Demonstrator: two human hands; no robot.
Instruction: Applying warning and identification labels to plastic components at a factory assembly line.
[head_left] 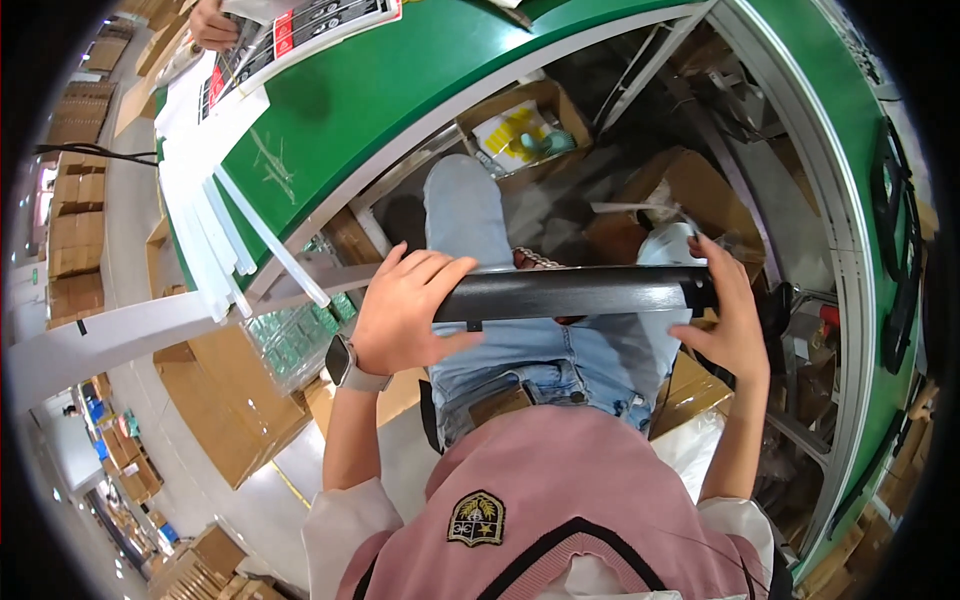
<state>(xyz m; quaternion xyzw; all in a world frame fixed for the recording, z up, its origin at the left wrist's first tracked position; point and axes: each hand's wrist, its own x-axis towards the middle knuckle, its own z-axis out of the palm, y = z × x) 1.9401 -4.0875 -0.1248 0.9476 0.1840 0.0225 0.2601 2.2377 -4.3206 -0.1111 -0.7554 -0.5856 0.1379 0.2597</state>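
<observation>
A long black glossy bar (575, 293) lies level across my lap, held up between both hands. My left hand (405, 305) wraps its left end, fingers over the top and thumb below; a watch sits on that wrist. At the other end, my right hand (728, 310) grips with the fingers over the tip and the thumb stretched beneath. A small dark tab shows under the bar beside my left thumb. My palms hide both ends, so I cannot tell exactly how they are shaped.
A green table (370, 100) curves ahead, with white strips (265, 235) overhanging its edge. Another person's hand (213, 25) is by red-and-black printed sheets (300, 45). Open cartons (530, 135) stand underneath. Black straps (893, 250) lie at right; a large carton (225, 400) stands left.
</observation>
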